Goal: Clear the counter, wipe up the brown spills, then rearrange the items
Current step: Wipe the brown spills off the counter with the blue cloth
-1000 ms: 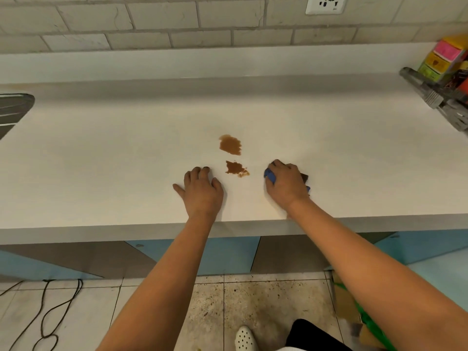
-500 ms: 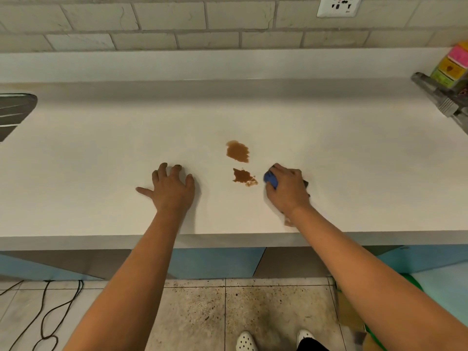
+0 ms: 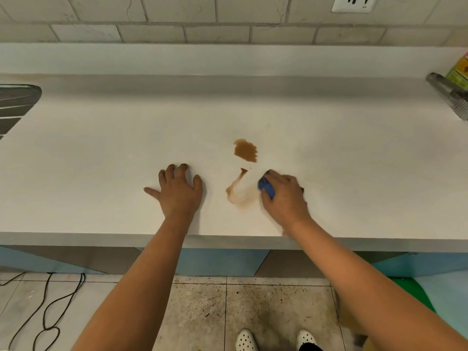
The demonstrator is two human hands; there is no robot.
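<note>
Blue cloth [image 3: 266, 187] sits under the right hand [image 3: 285, 197], its fingers [image 3: 272, 174] curled over it, pressing it to the tabletop [image 3: 101, 173]. Brown smear [image 3: 239, 190] lies at its 9 o'clock, spill [image 3: 245, 151] at 11. Left hand [image 3: 178, 192] rests flat, fingers spread.

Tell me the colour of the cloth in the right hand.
Blue; the cloth shows best in the head view, under the right hand.

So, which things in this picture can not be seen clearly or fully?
Head view only:
- Blue cloth: mostly covered by the right hand; shape unclear.
- Colourful packages: cut off by the right edge.
- Grey metal tool: cut off by the right edge.
- Dark ribbed object: cut off by the left edge.
- Wall socket: cut off by the top edge.
</note>
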